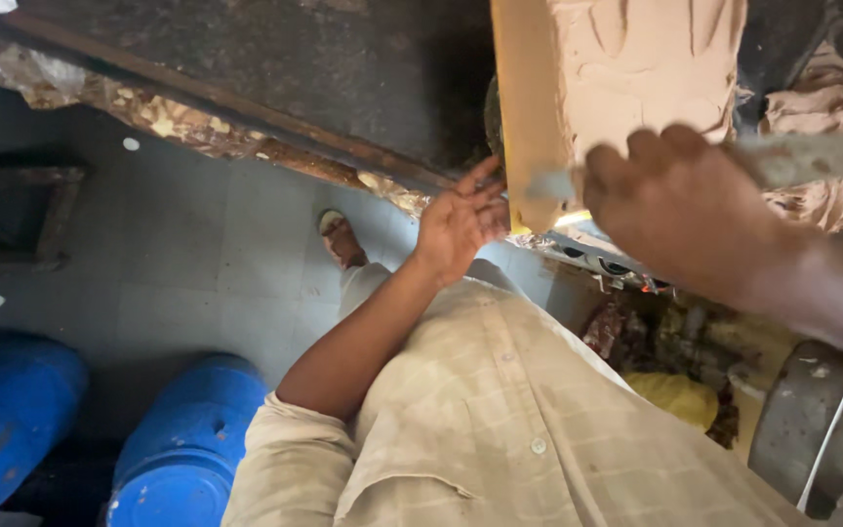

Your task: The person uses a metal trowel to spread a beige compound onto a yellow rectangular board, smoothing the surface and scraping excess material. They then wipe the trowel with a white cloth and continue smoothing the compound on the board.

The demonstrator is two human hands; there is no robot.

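A yellowish board [524,107] carries a thick layer of pale brown paste [651,68] with scrape marks in it. My left hand [459,220] rests flat against the board's near edge, fingers spread. My right hand [680,200] is closed on a long flat metal blade [812,156] that lies across the board's lower edge. The blade looks blurred. More of the brown paste [822,98] lies smeared on the dark worktop to the right.
A dark worktop [275,59] with a crusted edge runs across the top. Two blue drums [187,439] stand on the grey tiled floor at lower left. My sandalled foot [339,239] shows below the worktop. A round grey lid [797,420] and clutter sit at right.
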